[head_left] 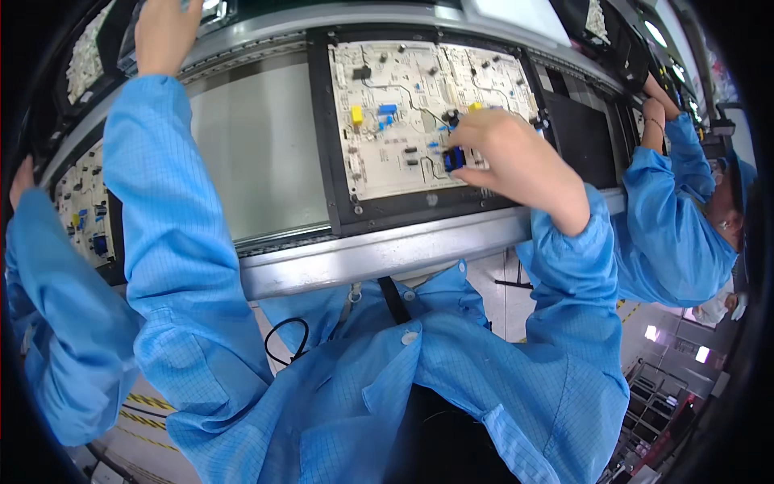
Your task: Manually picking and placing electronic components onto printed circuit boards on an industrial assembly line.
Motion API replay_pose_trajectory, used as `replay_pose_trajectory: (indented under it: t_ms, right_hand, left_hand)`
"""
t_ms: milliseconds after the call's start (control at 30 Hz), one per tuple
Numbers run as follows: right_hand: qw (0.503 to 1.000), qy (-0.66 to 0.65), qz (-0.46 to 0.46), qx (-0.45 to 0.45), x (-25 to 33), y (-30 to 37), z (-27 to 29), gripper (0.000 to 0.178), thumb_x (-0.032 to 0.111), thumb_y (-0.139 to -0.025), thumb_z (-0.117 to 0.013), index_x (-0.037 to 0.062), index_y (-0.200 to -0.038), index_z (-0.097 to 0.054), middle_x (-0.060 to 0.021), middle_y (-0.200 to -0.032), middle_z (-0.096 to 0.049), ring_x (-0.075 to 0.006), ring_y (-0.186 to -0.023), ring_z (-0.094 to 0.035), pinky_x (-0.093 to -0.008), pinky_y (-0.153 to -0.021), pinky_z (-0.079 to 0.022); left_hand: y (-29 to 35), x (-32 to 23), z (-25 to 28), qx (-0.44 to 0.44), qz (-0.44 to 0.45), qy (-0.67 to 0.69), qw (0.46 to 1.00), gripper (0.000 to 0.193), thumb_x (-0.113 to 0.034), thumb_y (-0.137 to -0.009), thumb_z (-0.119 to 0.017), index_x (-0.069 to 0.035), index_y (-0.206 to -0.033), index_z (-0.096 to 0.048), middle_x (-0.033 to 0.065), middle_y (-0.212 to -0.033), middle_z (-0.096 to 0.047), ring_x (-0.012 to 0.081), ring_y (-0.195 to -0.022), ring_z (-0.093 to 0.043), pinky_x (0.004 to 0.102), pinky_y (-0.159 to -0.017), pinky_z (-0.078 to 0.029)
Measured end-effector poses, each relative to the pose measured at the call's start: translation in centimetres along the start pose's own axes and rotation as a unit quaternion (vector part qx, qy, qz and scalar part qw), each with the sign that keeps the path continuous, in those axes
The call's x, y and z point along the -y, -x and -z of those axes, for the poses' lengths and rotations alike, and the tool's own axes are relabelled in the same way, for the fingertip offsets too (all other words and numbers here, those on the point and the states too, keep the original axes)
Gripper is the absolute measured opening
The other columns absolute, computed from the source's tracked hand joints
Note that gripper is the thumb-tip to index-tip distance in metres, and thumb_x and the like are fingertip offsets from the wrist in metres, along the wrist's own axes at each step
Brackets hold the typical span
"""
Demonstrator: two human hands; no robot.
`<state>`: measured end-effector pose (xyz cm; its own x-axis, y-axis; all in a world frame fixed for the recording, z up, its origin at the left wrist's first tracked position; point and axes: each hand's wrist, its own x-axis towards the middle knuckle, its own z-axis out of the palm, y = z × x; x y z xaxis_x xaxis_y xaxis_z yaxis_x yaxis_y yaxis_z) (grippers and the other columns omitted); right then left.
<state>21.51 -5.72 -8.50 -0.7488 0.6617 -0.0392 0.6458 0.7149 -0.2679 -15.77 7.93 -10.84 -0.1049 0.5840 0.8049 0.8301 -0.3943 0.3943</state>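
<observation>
A pale circuit board [395,121] with yellow, blue and black parts lies in a black carrier frame [321,145] on a grey conveyor rail. My right hand [508,157] rests on the board's right half and pinches a small blue component [453,158] against it. My left hand [165,32] reaches far up over the back rail toward a dark bin at the top left; its fingertips are cut off by the picture's edge, so what it grips is hidden. Both arms wear blue sleeves.
A second board [85,214] sits in a carrier at the left, beside another person's blue sleeve [56,323]. At the right a co-worker in blue [669,218] reaches to the line. A grey metal rail [363,254] runs along the front.
</observation>
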Motion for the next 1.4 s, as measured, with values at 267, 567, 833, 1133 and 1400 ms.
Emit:
replay_pose_trajectory:
  t_ms: [267, 567, 833, 1133, 1400]
  right_hand:
    - [0.995, 0.099, 0.005, 0.024, 2.3, 0.1, 2.2, 0.034, 0.017, -0.063, -0.076, 0.0034, -0.09, -0.061, -0.01, -0.086, -0.058, -0.0295, -0.086, -0.056, -0.038, -0.078, -0.044]
    - [0.984, 0.074, 0.047, -0.157, -6.0, -12.1, 8.9, 0.017, 0.019, -0.085, -0.06, 0.0027, -0.088, -0.059, -0.0138, -0.075, -0.059, -0.0277, -0.065, -0.058, -0.0346, -0.06, -0.046]
    - [0.955, 0.036, -0.02, -0.292, -13.6, -19.8, 6.6, 0.014, 0.009, -0.07, -0.067, 0.0003, -0.081, -0.063, -0.0165, -0.07, -0.064, -0.0305, -0.068, -0.064, -0.0377, -0.063, -0.05]
    - [0.946, 0.049, -0.08, -0.311, -16.2, -20.6, 4.5, 0.015, 0.004, -0.071, -0.059, -0.0031, -0.084, -0.062, -0.0202, -0.071, -0.062, -0.0355, -0.072, -0.062, -0.0407, -0.066, -0.05]
    - [0.907, 0.033, 0.183, -0.377, -10.4, -13.3, 4.8, 0.017, 0.003, -0.075, -0.054, -0.001, -0.091, -0.06, -0.0235, -0.079, -0.059, -0.0372, -0.08, -0.058, -0.042, -0.074, -0.047]
  left_hand:
    - [1.3, 5.8, -0.5, 0.115, -0.051, -0.317, 0.94, 0.04, -0.038, -0.094, -0.04, -0.015, -0.124, -0.054, 0.0044, -0.131, -0.051, 0.0231, -0.127, -0.04, 0.0431, -0.105, -0.029]
    - [0.5, 4.3, 0.8, 0.134, -0.033, -0.355, 0.925, 0.039, -0.035, -0.094, -0.041, -0.013, -0.124, -0.054, 0.0057, -0.131, -0.051, 0.0241, -0.127, -0.039, 0.0442, -0.105, -0.028]
    - [-2.1, -4.6, -0.4, 0.014, -0.121, -0.11, 0.986, 0.024, -0.018, -0.091, -0.053, -0.004, -0.11, -0.057, 0.0127, -0.115, -0.059, 0.0257, -0.105, -0.056, 0.0359, -0.094, -0.042]
    - [-6.8, -3.9, -11.9, 0.213, -0.003, -0.018, 0.977, 0.02, -0.017, -0.077, -0.062, -0.002, -0.09, -0.065, 0.0158, -0.084, -0.064, 0.0305, -0.081, -0.063, 0.0372, -0.074, -0.05]
    - [-8.7, -2.7, -13.8, 0.348, 0.055, -0.079, 0.933, 0.017, -0.022, -0.069, -0.071, -0.007, -0.076, -0.072, 0.014, -0.075, -0.068, 0.0249, -0.072, -0.067, 0.0349, -0.07, -0.052]
